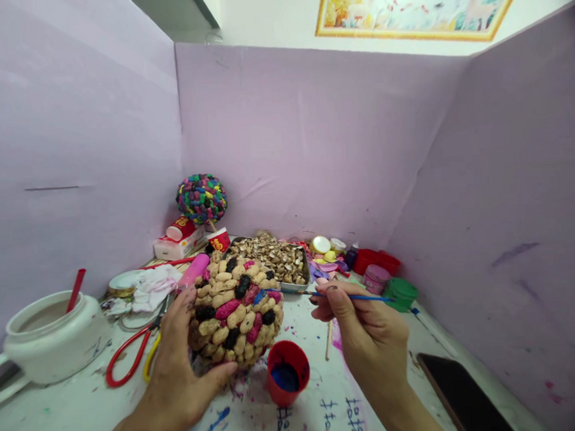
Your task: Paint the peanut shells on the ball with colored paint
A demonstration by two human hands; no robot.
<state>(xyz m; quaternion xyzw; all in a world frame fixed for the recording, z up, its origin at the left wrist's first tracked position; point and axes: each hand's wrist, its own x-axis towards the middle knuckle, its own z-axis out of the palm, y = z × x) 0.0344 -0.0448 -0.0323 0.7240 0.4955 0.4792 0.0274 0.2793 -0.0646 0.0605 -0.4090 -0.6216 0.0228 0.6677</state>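
A ball covered in peanut shells (pixel 235 311) rests on the table, most shells plain, several painted black, pink or blue. My left hand (pixel 177 358) wraps around its left side, thumb along the lower front. Between the fingers of my right hand (pixel 364 328) is a thin blue paintbrush (pixel 359 296), whose tip reaches the ball's right side by a blue-painted shell. Whether the bristles touch it I cannot tell. Just in front of the ball stands a red cup (pixel 289 381) with dark blue paint inside.
Behind the ball lies a metal tray of loose shells (pixel 275 259). A finished-looking multicoloured ball (pixel 201 198) stands at the back left. Red-handled scissors (pixel 125 361) and a white pot (pixel 55 343) are on the left. A phone (pixel 462 394) and a green tub (pixel 401 293) lie right.
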